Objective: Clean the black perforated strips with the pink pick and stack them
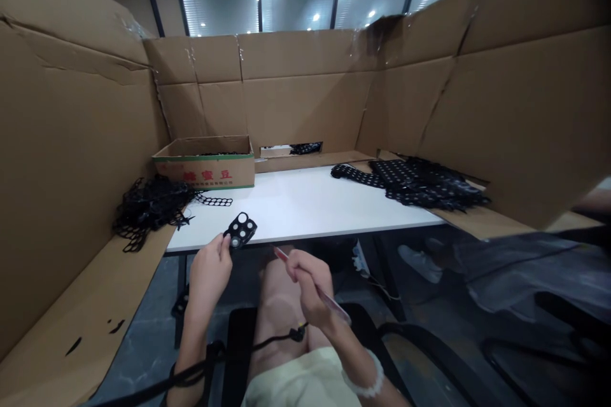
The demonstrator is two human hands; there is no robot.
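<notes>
Between the thumb and fingers of my left hand [210, 270] is a small black piece with round holes [242, 227], held up near the front edge of the white table [286, 203]. My right hand [310, 280] is closed around a slim tool with a clear handle and a reddish tip [280, 254]; its exact kind is hard to make out. The tip points up and left, apart from the black piece. Both hands are in front of the table edge, above my lap.
A tangled heap of black perforated scraps [155, 203] lies at the left. Behind it stands a cardboard box [214, 172] with red print. Flat black perforated sheets [420, 181] are piled at the right. Tall cardboard walls [305, 102] enclose the table. A person's shoe [420, 264] shows at right.
</notes>
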